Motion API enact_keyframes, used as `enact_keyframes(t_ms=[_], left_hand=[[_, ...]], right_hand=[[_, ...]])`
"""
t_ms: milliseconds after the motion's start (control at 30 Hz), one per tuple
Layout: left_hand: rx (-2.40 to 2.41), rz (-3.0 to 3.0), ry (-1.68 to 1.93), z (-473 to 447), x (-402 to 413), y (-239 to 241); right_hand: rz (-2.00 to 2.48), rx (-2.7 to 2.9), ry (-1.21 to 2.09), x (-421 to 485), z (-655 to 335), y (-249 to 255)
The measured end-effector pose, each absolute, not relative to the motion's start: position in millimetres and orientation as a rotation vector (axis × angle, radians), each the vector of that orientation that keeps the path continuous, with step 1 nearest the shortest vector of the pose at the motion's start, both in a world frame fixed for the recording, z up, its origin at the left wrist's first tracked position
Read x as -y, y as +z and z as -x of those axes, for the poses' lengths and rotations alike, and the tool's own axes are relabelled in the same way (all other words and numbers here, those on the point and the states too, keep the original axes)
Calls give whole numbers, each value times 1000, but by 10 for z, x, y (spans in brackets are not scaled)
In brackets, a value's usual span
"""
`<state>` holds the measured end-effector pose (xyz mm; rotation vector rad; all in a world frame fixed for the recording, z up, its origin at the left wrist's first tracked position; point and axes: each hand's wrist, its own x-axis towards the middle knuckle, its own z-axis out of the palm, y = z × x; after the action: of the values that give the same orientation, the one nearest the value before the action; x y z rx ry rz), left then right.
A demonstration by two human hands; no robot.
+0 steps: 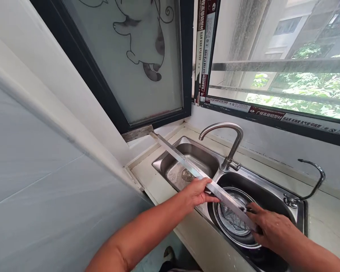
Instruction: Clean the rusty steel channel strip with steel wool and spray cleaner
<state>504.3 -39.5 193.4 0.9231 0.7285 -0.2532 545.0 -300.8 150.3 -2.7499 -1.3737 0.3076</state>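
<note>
Metal bar (181,161) being held diagonally over a double stainless-steel sink (158,160)

Its long axis is running from the far corner of the counter (155,185) down toward the person, passing above both bowls. The left hand (197,192) is closing its fingers around the bar near mid-length, while the right hand (272,226) is curling over the lower end, making it the hand nearer that end. The left bowl (187,155) is showing a drain (187,175) and appears to hold nothing else. The right bowl (243,185) is holding a round wire strainer (229,223) directly beneath the bar. A gooseneck faucet (235,151) is standing between the bowls at the back.
</note>
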Motion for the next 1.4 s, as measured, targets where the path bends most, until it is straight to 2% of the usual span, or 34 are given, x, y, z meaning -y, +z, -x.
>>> enact_keyframes(t_ms=[200, 467, 933, 1100, 1400], left_hand=[[-630, -1011, -202, -5100, 33, 2435], [-317, -1171, 35, -5214, -271, 3416], [-221, -1401, 366, -5020, -565, 4402], [-148, -1448, 518, -4818, -572, 4482], [-175, -1440, 589, -4400, -705, 4244]], right_hand=[[2578, 1367, 355, 2704, -5564, 1997], [2370, 1367, 248, 2135, -5793, 2600], [2076, 1370, -100, 1081, -6018, 2868], [2071, 1452, -122, 803, -6088, 2797], [2233, 1625, -169, 523, -6005, 2559]])
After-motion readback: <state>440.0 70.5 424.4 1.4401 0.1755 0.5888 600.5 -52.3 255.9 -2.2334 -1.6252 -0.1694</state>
